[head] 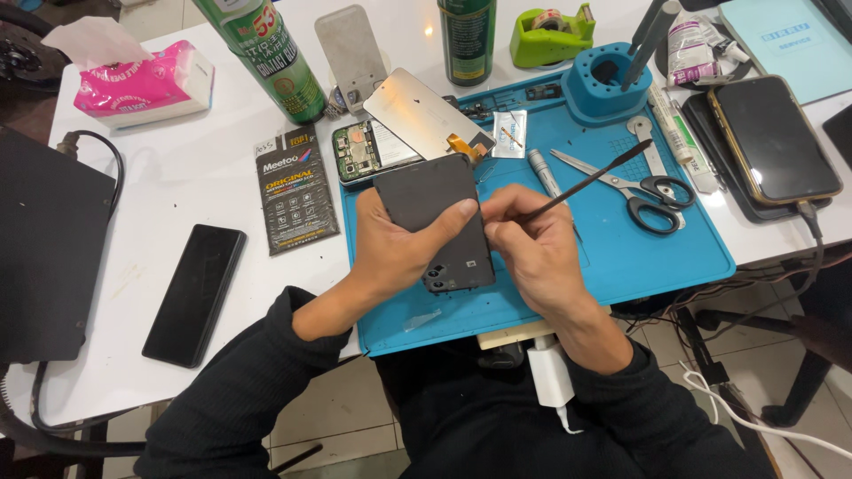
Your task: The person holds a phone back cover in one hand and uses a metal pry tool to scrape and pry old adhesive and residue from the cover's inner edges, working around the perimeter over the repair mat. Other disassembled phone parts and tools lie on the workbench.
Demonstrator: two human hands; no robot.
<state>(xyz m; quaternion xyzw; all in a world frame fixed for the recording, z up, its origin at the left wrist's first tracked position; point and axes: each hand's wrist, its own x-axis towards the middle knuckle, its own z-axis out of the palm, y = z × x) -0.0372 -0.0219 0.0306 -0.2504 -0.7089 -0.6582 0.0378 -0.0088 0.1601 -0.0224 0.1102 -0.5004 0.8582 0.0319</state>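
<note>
A view from above of a person in dark sleeves working at a white table (222, 177) with a blue work mat (621, 257) laid on it

The left hand (395, 248) is closed around a dark phone back cover (435, 222), thumb across its upper face and fingers wrapped behind, holding it just above the mat with the camera cut-outs at the lower end, nearest the person. The right hand (532, 244) is pinched shut on a thin black pry tool (586, 182), held like a pen; the tool slants up and to the right, and its lower end meets the right edge of the cover, though the exact contact is hidden by the fingers

Just beyond the cover, at the far left corner of the mat, lies an opened phone body (364, 151) with its circuit boards showing, and a detached screen panel (422, 111) leans over it, an orange ribbon cable at its corner. To the right on the mat lie black-handled scissors (621, 182) and a blue round tool holder (608, 84)

Off the mat to the left lie a dark foil packet (293, 191) and, nearer the table's front edge, a black phone (195, 293) face down or switched off. At the far edge stand two green spray cans (266, 53), a pink tissue pack (142, 84) and a green tape dispenser (550, 35). At the right another phone with a gold rim (772, 137) rests on a dark pad with a cable plugged in
</note>
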